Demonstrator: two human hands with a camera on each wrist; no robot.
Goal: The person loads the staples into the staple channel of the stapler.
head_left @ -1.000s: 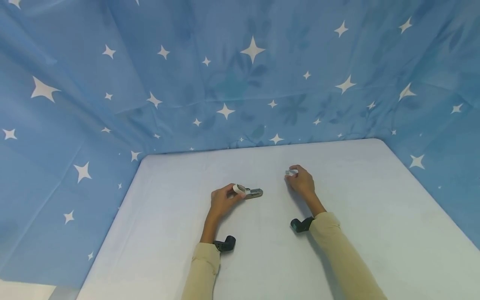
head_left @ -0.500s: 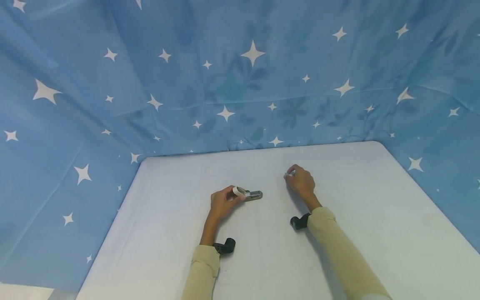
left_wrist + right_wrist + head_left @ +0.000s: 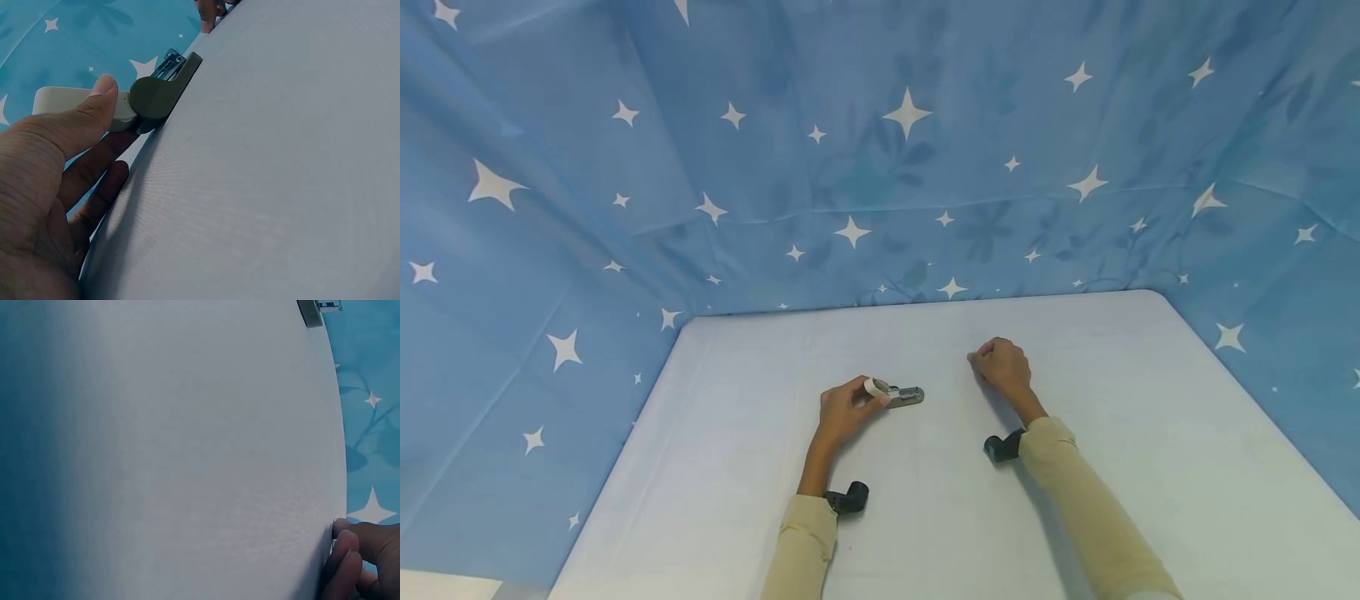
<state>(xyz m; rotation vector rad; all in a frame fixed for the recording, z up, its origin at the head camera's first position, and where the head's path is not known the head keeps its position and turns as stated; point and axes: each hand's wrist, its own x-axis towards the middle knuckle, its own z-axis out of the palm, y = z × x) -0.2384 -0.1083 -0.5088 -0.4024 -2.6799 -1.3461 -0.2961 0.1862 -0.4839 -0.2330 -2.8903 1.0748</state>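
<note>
Fingertips on the right hand (image 3: 1002, 365) have drawn closer together since the earlier head frame, and the small white piece that showed there is now out of sight; the left hand (image 3: 842, 410) and the stapler (image 3: 906, 397) have hardly shifted. Of the 2 hands, the left is the nearer, being the 1 that holds the stapler: its thumb and fingers grip the white handle (image 3: 65, 97), thumb on the near side. The long axis runs from that grip almost straight to the person's right, with the handle folded back and the grey-green base (image 3: 153, 103) leading. Its free end thus faces the right hand's side, the metal rail (image 3: 169, 65) tilted up off the base. Seen from that tip, the right hand is well apart, farther right and somewhat farther from the person, so the gap between tip and right fingertips seems the relation to judge any move by. Those right fingers are curled with their tips together, low by the white table (image 3: 925, 492); whether anything is pinched between them I cannot tell, nor whether the base touches the table.
</note>
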